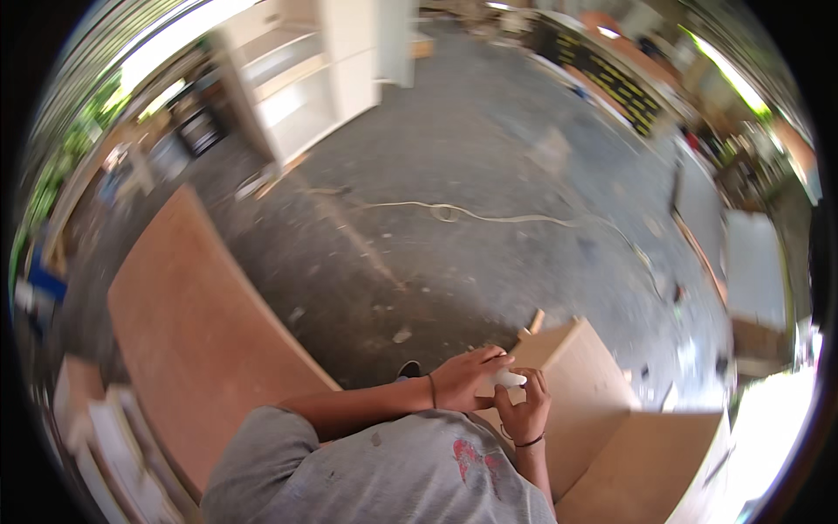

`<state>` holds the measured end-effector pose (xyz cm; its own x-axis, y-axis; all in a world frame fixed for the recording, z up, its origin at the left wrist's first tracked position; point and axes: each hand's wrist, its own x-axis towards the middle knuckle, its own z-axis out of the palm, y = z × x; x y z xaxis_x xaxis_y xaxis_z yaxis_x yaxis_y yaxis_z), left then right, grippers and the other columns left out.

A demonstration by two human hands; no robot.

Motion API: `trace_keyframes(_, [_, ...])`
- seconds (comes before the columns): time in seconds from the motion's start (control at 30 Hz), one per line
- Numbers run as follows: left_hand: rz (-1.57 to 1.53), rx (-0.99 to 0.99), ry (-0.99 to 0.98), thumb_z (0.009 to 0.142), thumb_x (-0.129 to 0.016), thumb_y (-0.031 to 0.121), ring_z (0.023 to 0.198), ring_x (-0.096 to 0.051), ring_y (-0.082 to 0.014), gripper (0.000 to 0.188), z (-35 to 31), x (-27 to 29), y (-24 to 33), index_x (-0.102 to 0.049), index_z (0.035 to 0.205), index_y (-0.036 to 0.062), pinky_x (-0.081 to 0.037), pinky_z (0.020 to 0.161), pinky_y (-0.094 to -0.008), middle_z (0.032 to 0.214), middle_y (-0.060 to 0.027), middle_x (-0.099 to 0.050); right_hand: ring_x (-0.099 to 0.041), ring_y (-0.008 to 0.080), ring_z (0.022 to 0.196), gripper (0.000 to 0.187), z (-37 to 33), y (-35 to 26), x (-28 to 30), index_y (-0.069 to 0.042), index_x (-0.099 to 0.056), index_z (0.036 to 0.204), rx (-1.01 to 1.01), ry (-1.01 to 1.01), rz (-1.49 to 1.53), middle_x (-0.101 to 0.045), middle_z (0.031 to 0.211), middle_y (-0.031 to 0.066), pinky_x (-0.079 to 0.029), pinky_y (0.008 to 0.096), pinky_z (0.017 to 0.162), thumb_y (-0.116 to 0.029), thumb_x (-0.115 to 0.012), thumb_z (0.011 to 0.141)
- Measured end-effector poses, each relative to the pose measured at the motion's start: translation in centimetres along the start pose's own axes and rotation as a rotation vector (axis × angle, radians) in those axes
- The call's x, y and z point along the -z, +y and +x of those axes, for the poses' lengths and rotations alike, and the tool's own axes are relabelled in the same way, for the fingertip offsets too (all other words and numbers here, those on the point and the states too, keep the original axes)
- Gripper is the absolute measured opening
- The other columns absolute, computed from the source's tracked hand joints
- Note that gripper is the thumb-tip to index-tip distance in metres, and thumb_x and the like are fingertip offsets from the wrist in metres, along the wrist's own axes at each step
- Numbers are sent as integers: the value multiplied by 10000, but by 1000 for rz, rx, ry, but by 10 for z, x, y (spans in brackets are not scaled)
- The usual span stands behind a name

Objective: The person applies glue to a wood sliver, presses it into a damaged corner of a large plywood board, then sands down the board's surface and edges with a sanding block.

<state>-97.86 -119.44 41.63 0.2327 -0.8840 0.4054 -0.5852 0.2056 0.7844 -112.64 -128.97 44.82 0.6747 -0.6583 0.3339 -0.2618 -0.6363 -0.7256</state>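
Observation:
In front of my body, over the edge of a wooden panel box, my two hands meet around a small white bottle-like object (509,378). My left hand (467,377) comes in from the left with its fingers curled round one side of it. My right hand (525,412) is bent upward, thumb and fingers closed at its other end, where a small dark spot shows. The exact kind of the white thing is too small to tell. Just below and right of the hands lies the pale plywood box (580,371), its inner faces showing.
A large brown wooden panel (201,323) leans at my left. Across the grey concrete floor (419,157) runs a pale cable (497,217). A white cabinet (301,87) stands at the far left, and a workbench (602,74) with black-and-yellow sides at the far right.

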Motion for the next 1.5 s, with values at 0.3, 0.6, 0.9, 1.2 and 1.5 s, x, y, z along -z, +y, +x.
trace_keyframes(0.3, [209, 453, 417, 680, -714, 209, 899, -579, -301, 342, -26, 82, -46, -518, 915, 56, -490, 682, -404, 954, -107, -524, -585, 316, 599, 348, 135, -35, -117, -21, -582, 739, 334, -740, -64, -585, 681, 139, -450, 383, 531, -341, -692, 819])
trace_keyframes(0.6, [284, 529, 575, 696, -702, 262, 653, -604, -316, 251, 49, 135, -102, -531, 793, 106, -480, 567, -425, 797, -52, -565, -455, 303, 417, 484, 249, -29, -185, -25, -463, 560, 482, -767, 214, -450, 490, 128, -354, 376, 418, -356, -660, 853])
trace_keyframes(0.9, [316, 545, 582, 683, -724, 266, 698, -603, -322, 274, 111, 212, -169, -540, 793, 94, -471, 585, -420, 793, -62, -569, -438, 290, 408, 480, 367, -44, -249, -33, -444, 533, 529, -903, 275, -447, 477, 118, -344, 370, 417, -322, -666, 845])
trace_keyframes(1.2, [129, 596, 614, 686, -711, 182, 791, -626, -298, 258, 78, 315, -221, -568, 872, 73, -466, 677, -380, 834, -102, -603, -573, 298, 479, 251, 430, -131, -369, -44, -652, 667, 787, -1247, 339, -567, 552, 131, -420, 356, 447, -246, -664, 814])
trace_keyframes(1.5, [-107, 443, 949, 695, -680, 160, 826, -615, -312, 295, 12, 455, -289, -591, 963, 75, -475, 716, -375, 882, -116, -604, -565, 308, 467, 301, 467, -261, -537, -61, -619, 634, 1139, -1369, 353, -558, 538, 124, -434, 377, 453, -302, -671, 806])
